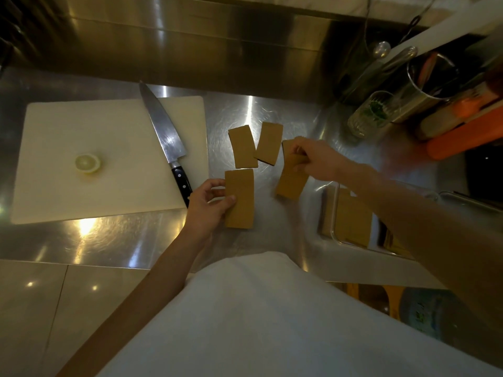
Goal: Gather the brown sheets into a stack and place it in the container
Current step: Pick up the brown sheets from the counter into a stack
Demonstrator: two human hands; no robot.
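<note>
Several brown sheets lie on the steel counter. My left hand point(208, 202) grips the left edge of the nearest brown sheet point(241, 200). My right hand point(317, 159) pinches the top of another brown sheet point(291, 182), which tilts to the right; a further sheet's corner shows behind my fingers. Two loose sheets lie side by side beyond them, one point(242, 146) on the left and one point(269, 142) overlapping its right edge. A metal container point(330, 213) sits at the right under my right forearm, with more brown sheets point(352, 221) inside.
A white cutting board point(109, 159) at the left carries a large knife point(166, 140) and a lemon half point(87, 163). At the back right stand a glass point(371, 115), a metal utensil cup point(430, 83) and orange items point(468, 129). A steel backsplash rises behind.
</note>
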